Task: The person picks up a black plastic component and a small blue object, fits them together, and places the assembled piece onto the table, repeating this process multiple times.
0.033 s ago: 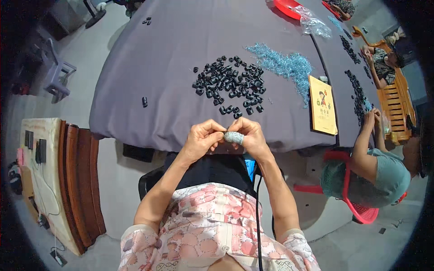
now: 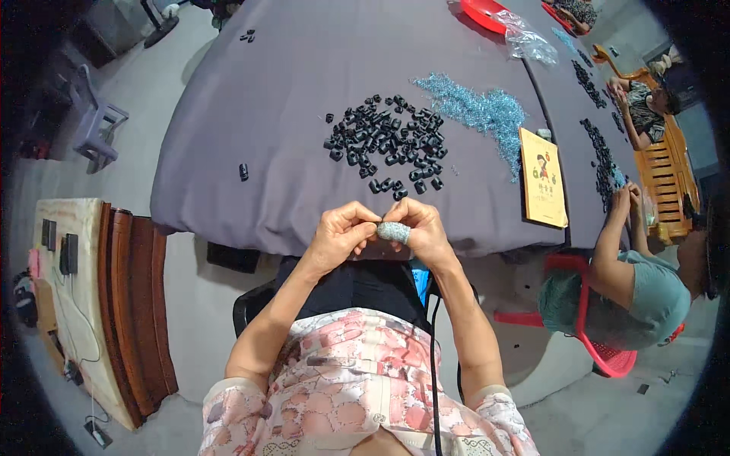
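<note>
Left hand (image 2: 341, 235) and right hand (image 2: 418, 228) unchanged from the earlier frame, fingertips pressed together at the bench (image 2: 251, 114) edge, pinching a small grey-blue piece (image 2: 393, 232) between them; black parts pile (image 2: 388, 144) unmoved just beyond.

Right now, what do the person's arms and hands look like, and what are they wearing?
Both forearms are bare. Short sleeves of a pink, floral-patterned top end near the elbows. The left hand wears nothing. The right hand has a grey-blue knitted finger cover on one finger.
</note>
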